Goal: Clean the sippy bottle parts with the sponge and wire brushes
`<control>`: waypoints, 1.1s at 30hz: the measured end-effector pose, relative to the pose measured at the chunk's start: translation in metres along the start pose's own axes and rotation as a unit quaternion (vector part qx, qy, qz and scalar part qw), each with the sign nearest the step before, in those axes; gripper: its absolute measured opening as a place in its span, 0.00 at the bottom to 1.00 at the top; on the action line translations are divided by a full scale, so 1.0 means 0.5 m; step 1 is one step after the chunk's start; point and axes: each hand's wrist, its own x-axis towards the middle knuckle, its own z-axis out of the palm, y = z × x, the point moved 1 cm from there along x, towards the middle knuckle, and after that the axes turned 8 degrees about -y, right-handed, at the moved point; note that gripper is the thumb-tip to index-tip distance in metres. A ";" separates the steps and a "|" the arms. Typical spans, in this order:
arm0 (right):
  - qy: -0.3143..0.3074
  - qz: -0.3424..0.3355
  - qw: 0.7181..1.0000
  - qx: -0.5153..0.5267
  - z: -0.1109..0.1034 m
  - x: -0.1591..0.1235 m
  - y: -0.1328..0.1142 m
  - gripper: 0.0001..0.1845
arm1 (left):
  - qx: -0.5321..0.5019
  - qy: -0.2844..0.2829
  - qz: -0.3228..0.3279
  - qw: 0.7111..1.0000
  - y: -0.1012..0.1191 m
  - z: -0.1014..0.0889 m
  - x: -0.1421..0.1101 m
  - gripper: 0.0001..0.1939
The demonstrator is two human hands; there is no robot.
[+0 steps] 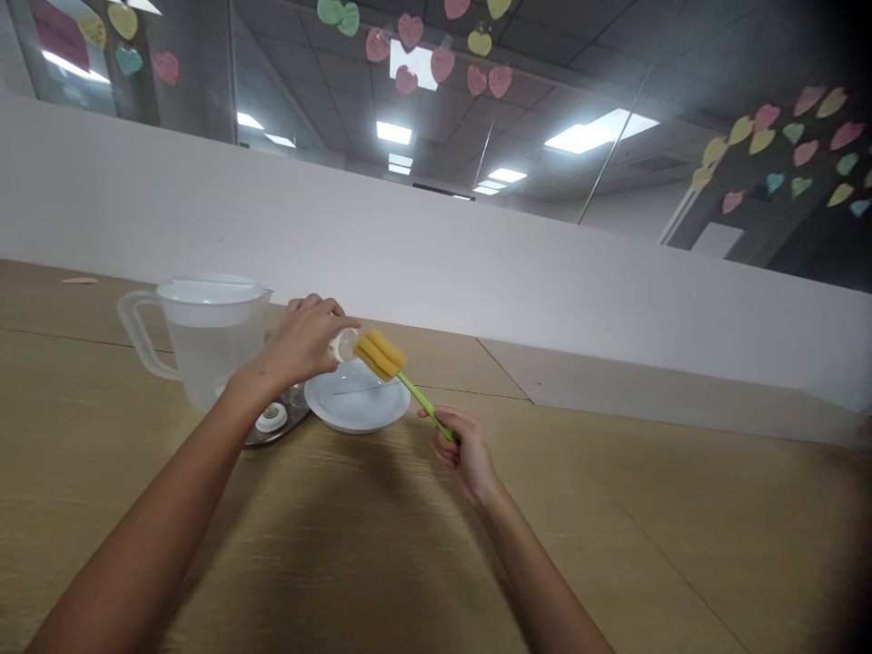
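My left hand is closed round a small whitish bottle, tipped on its side with its mouth close to a yellow sponge head. That sponge tops a bottle brush whose green handle my right hand grips near its lower end. Whether bottle and sponge touch, I cannot tell. Below them a white bowl rests on the table, with a thin straight line visible inside it. Partly hidden by my left forearm, a metal tray bears a round white lid and some clear glass items.
A lidded translucent pitcher of clear liquid stands left of the tray, its handle facing left. Behind the wooden table runs a low white wall with glass above, dotted with heart-shaped notes. A flat pale piece lies far left.
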 end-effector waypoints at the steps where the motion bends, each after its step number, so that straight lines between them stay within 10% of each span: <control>1: 0.010 -0.004 1.000 -0.016 -0.001 0.002 0.004 0.17 | 0.007 0.008 -0.001 1.000 0.000 0.006 0.002 0.25; 6: 0.046 -0.119 0.971 -0.202 -0.007 0.006 0.018 0.18 | 0.017 0.030 0.034 0.999 0.005 0.039 0.013 0.26; 15: 0.066 -0.292 0.816 -0.494 -0.005 -0.007 0.028 0.18 | 0.016 0.003 0.108 0.994 0.040 0.077 0.022 0.23; 26: 0.066 -0.344 0.685 -0.639 0.001 0.007 0.048 0.20 | -0.089 -0.021 0.191 0.977 0.074 0.086 0.025 0.27; 33: 0.121 -0.382 0.605 -0.688 0.007 0.000 0.041 0.19 | -0.094 -0.007 0.137 0.986 0.047 0.094 0.031 0.25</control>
